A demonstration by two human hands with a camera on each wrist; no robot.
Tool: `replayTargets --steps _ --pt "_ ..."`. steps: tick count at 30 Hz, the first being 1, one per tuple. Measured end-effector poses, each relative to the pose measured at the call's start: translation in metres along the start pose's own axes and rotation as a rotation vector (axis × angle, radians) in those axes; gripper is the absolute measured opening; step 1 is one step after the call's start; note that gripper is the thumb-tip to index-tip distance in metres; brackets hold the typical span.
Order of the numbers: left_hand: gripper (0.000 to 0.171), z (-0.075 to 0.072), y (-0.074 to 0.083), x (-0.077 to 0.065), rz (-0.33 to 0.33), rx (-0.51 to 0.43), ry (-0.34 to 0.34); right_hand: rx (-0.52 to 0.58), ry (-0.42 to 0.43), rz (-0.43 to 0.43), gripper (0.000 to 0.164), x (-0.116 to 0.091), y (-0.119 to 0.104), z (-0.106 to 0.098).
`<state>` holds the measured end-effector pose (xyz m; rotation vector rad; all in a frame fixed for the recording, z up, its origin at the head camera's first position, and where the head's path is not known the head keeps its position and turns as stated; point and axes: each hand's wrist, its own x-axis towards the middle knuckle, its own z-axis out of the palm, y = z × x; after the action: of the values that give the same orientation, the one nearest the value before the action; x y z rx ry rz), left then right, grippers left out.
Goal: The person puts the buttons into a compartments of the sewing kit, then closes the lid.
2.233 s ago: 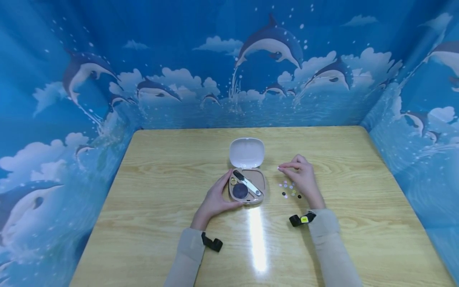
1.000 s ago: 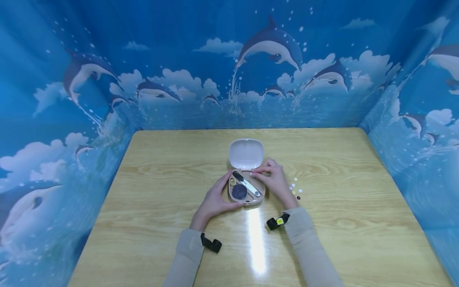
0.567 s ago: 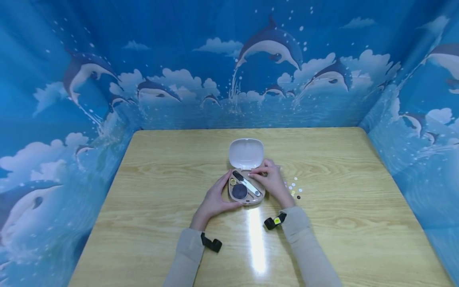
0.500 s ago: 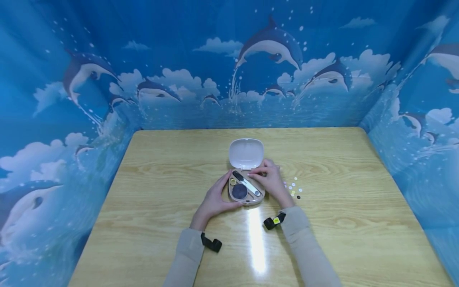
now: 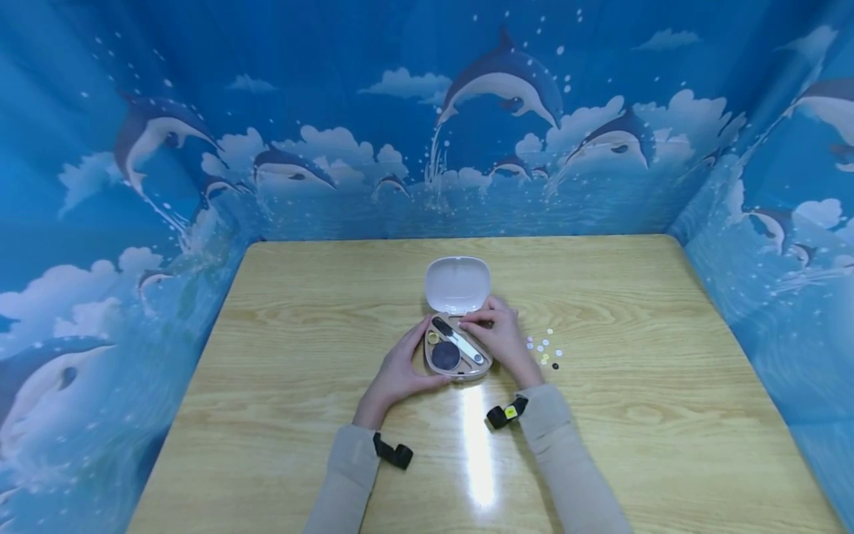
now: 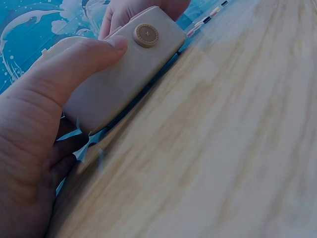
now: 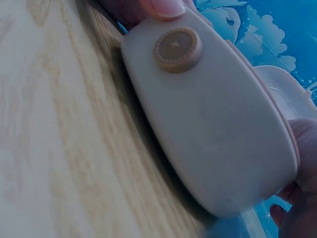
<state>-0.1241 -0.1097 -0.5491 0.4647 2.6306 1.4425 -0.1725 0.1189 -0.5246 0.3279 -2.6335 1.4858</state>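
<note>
A small sewing box (image 5: 475, 376) stands on the table with its pale lid (image 5: 458, 285) up. My left hand (image 5: 400, 368) grips its left side, the thumb (image 6: 99, 54) along the front wall beside a round brown knob (image 6: 146, 34). Inside lie a white-handled tool with a dark end (image 5: 460, 343), a dark round disc (image 5: 445, 356) and a gold-coloured ring-like piece (image 5: 434, 338). Over the box's right compartment, my right hand (image 5: 503, 337) pinches a tiny white button (image 5: 460, 324) at its fingertips. The right wrist view does not show that button.
Several small loose buttons, white, pinkish, yellowish and black (image 5: 555, 366), lie on the wooden table (image 5: 300, 334) right of the box. A blue dolphin-print curtain (image 5: 333, 200) stands behind the table and along both sides.
My right hand has moved left with the white button, from above the loose buttons to over the box, then shifted slightly further left. My left hand has stayed on the box.
</note>
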Motion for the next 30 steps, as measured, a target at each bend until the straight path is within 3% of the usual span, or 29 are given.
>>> replayTargets --steps 17,30 --pt "0.119 0.001 0.000 0.000 0.008 0.001 0.007 0.052 0.010 0.040 0.016 -0.001 -0.005 -0.002" --pt "0.120 0.001 -0.001 0.001 0.004 -0.005 0.010 0.135 0.073 -0.007 0.016 0.001 -0.005 -0.031"
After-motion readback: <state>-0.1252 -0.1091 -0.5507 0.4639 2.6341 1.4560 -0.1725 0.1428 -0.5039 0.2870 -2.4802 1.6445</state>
